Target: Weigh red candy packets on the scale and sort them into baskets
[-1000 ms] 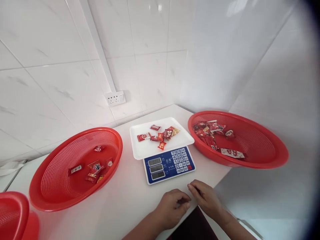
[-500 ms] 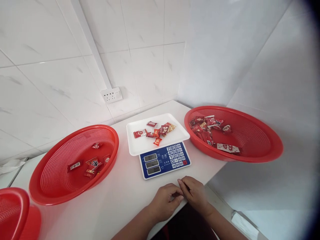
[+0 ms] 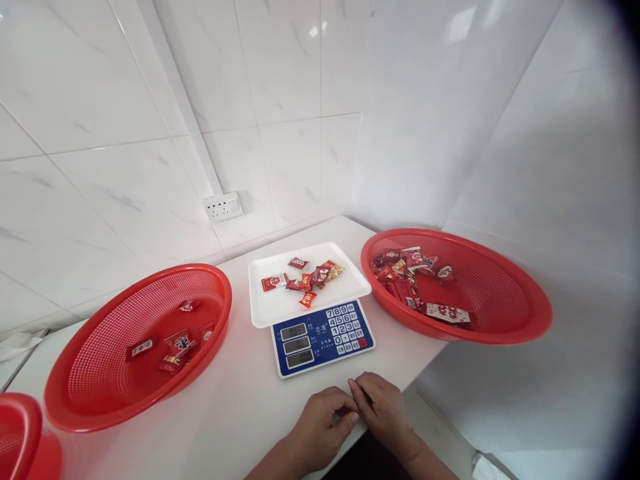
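Observation:
My left hand (image 3: 323, 428) rests at the table's front edge, fingers curled inward and the thumb pointing toward the other hand. Against its fingertips lies my right hand (image 3: 383, 408), closed loosely, with nothing visible in either one. Just beyond them sits a blue and white digital scale (image 3: 324, 360) with lit number displays and a keypad. Its white tray (image 3: 267, 312) carries several small wrapped snacks, among them a red and white packet (image 3: 275, 283), an orange-red packet (image 3: 308, 299) and a darker red one (image 3: 323, 273).
A red mesh basket (image 3: 505, 313) with many red packets stands on the right, partly past the table edge. Another red basket (image 3: 95, 373) on the left holds several packets. A third red basket (image 3: 30, 427) is cut off at lower left. A socket (image 3: 223, 207) is on the tiled wall.
The view has tilted upward slightly, so the table things appear lower and a little to the left. My hands keep the same pose, and the snacks have not moved.

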`<state>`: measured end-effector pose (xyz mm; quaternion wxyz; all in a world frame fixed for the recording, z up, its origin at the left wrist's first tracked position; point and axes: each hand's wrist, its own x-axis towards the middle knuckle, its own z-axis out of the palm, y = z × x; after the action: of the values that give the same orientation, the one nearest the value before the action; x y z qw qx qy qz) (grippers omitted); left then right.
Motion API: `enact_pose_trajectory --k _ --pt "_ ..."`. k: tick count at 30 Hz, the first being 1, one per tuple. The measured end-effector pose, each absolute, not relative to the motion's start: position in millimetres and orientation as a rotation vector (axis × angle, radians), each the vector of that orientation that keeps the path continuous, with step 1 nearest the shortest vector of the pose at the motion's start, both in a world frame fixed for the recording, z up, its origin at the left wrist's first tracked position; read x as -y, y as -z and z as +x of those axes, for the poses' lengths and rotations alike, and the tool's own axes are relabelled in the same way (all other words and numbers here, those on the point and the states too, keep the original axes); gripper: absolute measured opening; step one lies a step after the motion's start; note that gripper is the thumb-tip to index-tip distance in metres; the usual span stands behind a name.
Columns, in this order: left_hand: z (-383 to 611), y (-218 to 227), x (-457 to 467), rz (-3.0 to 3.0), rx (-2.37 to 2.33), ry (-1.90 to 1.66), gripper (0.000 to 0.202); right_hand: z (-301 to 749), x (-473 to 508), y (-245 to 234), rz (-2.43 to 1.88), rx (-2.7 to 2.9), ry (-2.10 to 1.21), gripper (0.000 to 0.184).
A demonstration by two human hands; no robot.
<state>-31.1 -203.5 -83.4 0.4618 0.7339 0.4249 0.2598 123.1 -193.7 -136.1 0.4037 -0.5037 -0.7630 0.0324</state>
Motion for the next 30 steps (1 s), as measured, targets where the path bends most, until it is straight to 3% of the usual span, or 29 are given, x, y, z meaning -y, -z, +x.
enact_pose_trajectory --k 22,27,30 --pt "-27 88 208 1.918 -1.069 -0.667 0.015 124 194 134 -1.276 1.953 -0.023 0.037" --pt "-54 58 215 2.16 -1.008 -0.622 0.023 124 195 133 -1.254 1.963 -0.005 0.036" --pt "-102 25 208 2.151 -1.504 -0.77 0.03 124 196 131 -1.243 1.97 -0.015 0.035"
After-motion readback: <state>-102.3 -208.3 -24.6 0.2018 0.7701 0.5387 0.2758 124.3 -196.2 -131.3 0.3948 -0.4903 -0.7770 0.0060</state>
